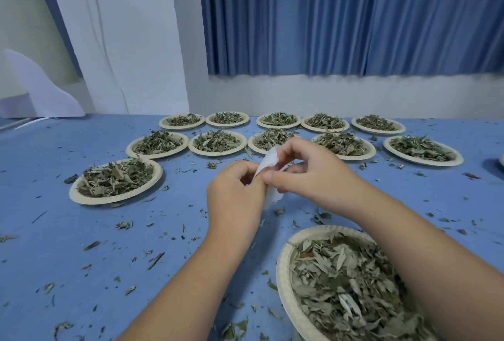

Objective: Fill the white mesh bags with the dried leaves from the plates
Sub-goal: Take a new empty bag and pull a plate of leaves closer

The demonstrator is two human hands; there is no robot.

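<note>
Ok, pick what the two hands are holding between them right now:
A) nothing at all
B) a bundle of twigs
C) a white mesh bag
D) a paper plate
C: the left hand and the right hand both pinch the white mesh bag above the blue table, while the nearest plate of dried leaves sits untouched.

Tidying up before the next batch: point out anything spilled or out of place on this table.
Dried leaf bits lie scattered across the blue table, outside the plates: spillage. Left hand and right hand pinch the white mesh bag.
</note>
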